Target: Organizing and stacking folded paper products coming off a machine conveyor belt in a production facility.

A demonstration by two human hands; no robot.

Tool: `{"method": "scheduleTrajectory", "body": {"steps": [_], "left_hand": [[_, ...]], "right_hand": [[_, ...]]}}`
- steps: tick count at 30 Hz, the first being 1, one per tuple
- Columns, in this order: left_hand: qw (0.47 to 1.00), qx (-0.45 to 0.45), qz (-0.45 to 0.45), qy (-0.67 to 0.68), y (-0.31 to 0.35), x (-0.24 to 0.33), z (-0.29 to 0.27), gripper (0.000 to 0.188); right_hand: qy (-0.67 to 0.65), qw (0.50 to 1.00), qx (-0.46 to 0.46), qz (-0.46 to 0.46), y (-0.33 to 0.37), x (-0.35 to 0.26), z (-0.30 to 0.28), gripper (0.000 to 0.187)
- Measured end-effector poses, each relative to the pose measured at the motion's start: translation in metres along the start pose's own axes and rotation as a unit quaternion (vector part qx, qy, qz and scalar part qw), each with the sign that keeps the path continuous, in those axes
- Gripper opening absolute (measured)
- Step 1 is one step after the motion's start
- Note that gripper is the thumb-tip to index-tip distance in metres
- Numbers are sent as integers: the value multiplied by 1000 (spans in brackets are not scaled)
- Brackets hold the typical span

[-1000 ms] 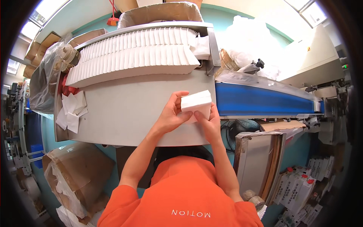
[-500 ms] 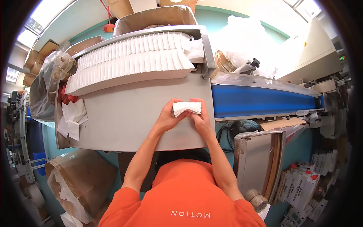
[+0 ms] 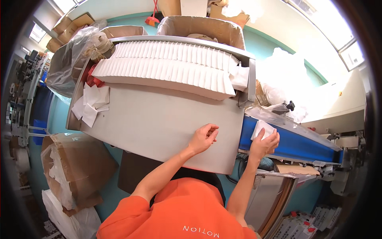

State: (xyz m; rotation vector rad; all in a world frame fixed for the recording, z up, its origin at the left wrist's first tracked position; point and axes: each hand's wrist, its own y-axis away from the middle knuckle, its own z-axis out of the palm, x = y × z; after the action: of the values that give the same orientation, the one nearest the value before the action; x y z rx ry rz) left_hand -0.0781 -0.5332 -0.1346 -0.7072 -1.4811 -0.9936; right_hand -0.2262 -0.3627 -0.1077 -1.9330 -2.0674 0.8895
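On the blue conveyor belt [image 3: 294, 139], my right hand [image 3: 263, 145] grips a small stack of folded white paper napkins [image 3: 262, 130], thumb on the near left side and fingers at the right. My left hand [image 3: 204, 138] is above the grey metal table [image 3: 159, 119], its fingers loosely curled and a little apart, with nothing in it. Long rows of folded white napkins [image 3: 167, 75] stand on edge along the back of the table.
Loose white napkins [image 3: 92, 104] lie at the table's left end beside a red bag [image 3: 93, 77]. Raised metal edging [image 3: 251, 79] bounds the table. Beyond it stands a lined carton [image 3: 201, 26]. A torn cardboard box [image 3: 79, 171] sits on the floor at left.
My hands have parted. The right has carried the napkin stack from over the table onto the blue belt; the left has let go and stays over the table. The view has shifted.
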Motion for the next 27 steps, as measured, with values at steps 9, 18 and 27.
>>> {"method": "scheduleTrajectory", "body": {"steps": [9,18,27], "left_hand": [[889,373,141,-227,-49,84,-90,45],[893,292,34,-341,-88,80,-124,64],[881,204,40,-425,-92,97,-132,65]], "right_hand": [[-337,893,-291,-63,-28,-157,33,60],[-361,858,-364,18,-31,-175,57,53],[-373,861,-344,-23,-31,-183,44,52]]}}
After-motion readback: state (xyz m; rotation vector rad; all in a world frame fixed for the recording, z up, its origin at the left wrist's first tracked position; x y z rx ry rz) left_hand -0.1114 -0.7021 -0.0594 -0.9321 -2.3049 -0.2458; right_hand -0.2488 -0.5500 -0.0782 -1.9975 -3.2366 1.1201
